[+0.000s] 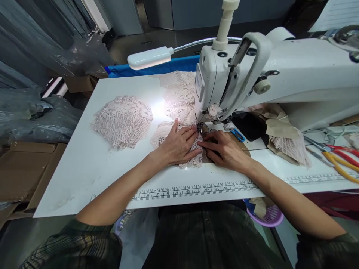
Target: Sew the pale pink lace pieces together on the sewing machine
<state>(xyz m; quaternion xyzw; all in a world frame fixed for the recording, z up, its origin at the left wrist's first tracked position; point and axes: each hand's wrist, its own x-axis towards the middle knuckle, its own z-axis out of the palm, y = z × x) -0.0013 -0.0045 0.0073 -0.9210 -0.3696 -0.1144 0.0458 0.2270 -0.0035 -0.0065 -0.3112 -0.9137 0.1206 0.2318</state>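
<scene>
Under the needle area of a white sewing machine (209, 80) lies a pale pink lace piece (193, 162). My left hand (179, 144) rests flat on this lace with its fingers spread, the fingertips close to the presser foot (199, 127). On the other side, my right hand (223, 149) has its fingers bent, and their tips pinch the right edge of the lace. The exact grip is partly hidden. More pink lace (179, 93) extends behind the machine head. A domed lace piece (123, 121) sits apart on the left of the white table (84, 164).
A lit lamp (150, 58) hangs above the table. At right are a blue thread snipper (238, 135), a dark phone-like slab (249, 127), lace with beige scraps (288, 140) and yellow-handled scissors (339, 166). A printed ruler (187, 191) runs along the front edge; a purple basket (270, 216) stands below.
</scene>
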